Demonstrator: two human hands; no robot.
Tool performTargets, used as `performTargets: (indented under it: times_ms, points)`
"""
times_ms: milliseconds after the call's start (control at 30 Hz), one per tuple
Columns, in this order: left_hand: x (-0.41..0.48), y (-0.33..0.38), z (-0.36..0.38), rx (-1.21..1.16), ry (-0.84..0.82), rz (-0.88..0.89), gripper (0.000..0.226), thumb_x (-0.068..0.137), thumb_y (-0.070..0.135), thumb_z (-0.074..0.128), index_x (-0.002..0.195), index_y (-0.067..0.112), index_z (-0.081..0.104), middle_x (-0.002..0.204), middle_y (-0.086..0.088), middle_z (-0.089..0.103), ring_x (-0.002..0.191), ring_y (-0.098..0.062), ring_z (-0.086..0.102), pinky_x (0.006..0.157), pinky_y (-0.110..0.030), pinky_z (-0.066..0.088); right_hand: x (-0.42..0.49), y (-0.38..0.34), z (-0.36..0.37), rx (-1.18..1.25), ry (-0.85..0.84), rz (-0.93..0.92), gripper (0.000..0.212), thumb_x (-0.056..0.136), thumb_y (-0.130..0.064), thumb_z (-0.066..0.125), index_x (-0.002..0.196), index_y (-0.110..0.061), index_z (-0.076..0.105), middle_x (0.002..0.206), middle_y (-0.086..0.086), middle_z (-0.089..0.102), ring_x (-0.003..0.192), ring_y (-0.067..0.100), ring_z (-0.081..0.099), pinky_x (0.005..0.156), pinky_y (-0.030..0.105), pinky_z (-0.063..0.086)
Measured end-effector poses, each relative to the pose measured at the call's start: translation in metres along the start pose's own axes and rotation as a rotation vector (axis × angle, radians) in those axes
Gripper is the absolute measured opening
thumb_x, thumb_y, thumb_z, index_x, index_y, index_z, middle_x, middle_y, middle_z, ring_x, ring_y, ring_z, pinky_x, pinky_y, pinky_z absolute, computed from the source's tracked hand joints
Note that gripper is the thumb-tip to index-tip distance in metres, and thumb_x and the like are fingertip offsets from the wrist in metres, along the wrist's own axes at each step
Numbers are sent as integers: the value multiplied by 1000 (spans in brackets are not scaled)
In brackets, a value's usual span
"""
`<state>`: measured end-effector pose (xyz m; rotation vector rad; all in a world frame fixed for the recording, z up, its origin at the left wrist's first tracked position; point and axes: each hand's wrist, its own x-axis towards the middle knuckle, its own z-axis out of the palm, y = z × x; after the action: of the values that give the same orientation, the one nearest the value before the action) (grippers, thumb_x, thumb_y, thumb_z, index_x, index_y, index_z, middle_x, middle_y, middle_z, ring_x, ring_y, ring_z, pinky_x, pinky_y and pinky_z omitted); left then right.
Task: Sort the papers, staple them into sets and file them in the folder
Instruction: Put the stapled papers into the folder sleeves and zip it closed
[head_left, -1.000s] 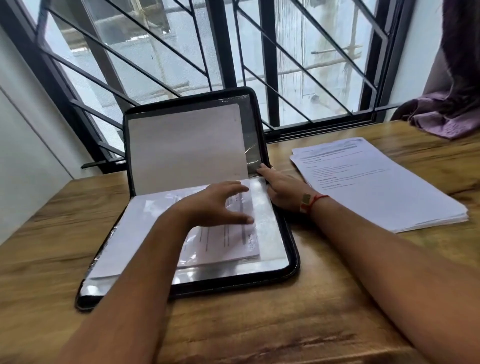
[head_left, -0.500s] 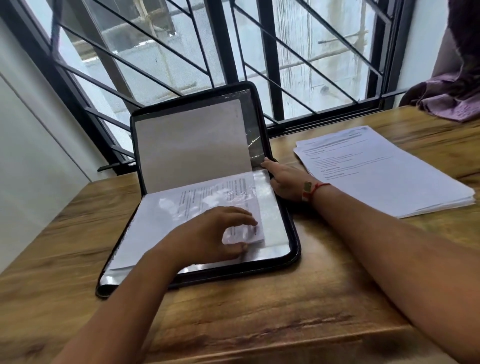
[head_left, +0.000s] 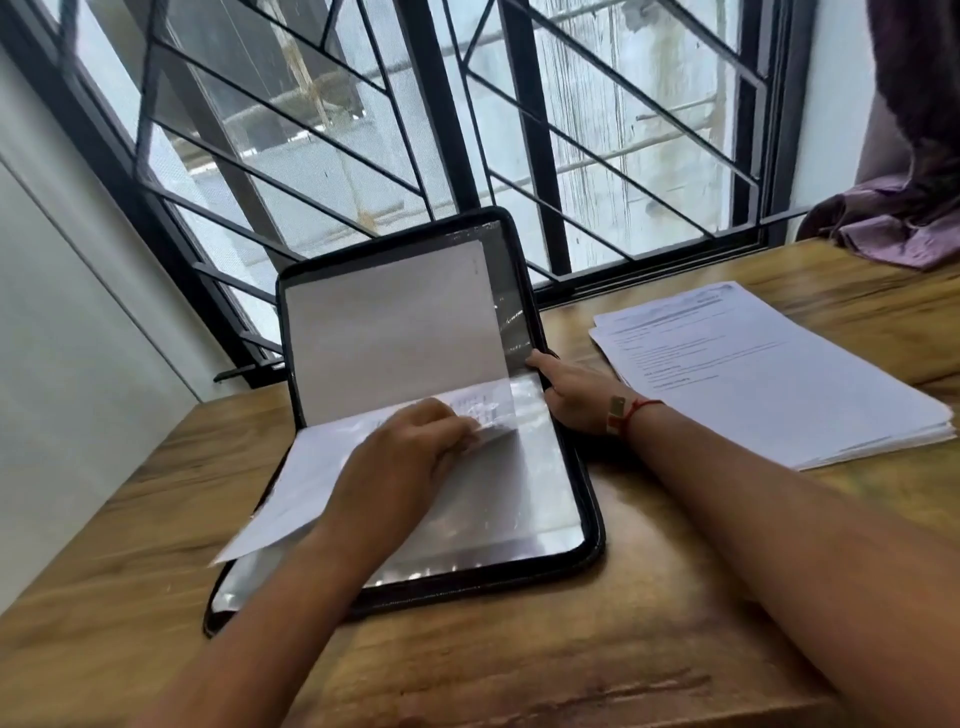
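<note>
Paper set (head_left: 311, 467) askew on clear sleeve (head_left: 545, 493) of open folder (head_left: 597, 540), near back edge of table (head_left: 675, 649), corner poking past left rim. Pinched in curled fingers of left hand (head_left: 410, 457); right hand (head_left: 576, 395) fingers together, flat on folder's right edge. Likely crease or snag if pushed in crooked.

2 bare forearms are reaching forward side by side. The left hand (head_left: 415, 457) is lying knuckles up, its fingers curling under and pinching the papers (head_left: 296, 483) near a corner. The right hand (head_left: 571, 395) is resting palm down a little farther out, forefinger stretching ahead, fingertips touching the folder (head_left: 594, 543) at its edge, wrist lying low.
</note>
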<state>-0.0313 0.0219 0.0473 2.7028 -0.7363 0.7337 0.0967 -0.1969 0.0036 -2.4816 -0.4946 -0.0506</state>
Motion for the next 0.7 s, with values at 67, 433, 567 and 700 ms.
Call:
performTargets:
  times_ms: [67, 433, 567, 700]
  points:
    - [15, -4, -10, 7, 29, -11, 24, 93, 15, 69, 116, 20, 74, 98, 6, 69, 85, -17, 68, 74, -36, 56, 0, 1, -1, 24, 6, 6, 52, 89, -3, 39, 139, -17, 41, 123, 22, 61, 111, 40, 58, 95, 45, 46]
    - [141, -36, -40, 363, 275, -33, 8, 86, 19, 72, 89, 26, 71, 89, 4, 72, 86, -27, 67, 80, -43, 51, 4, 5, 2, 100, -7, 83, 69, 88, -16, 37, 153, -21, 14, 144, 14, 52, 126, 34, 53, 106, 47, 41]
    - [193, -48, -24, 478, 324, -74, 7, 85, 18, 72, 86, 25, 73, 100, 1, 64, 98, -29, 58, 81, -40, 40, 6, 7, 4, 100, 16, 90, 73, 85, -21, 37, 153, -26, 13, 147, 9, 49, 127, 31, 52, 105, 45, 42]
    - [219, -55, 0, 341, 267, -178, 10, 93, 15, 63, 95, 10, 71, 103, -9, 51, 91, -34, 58, 75, -41, 44, 8, 7, 9, 82, 41, 87, 71, 88, -17, 42, 154, -26, 17, 139, 11, 54, 118, 31, 56, 98, 42, 46]
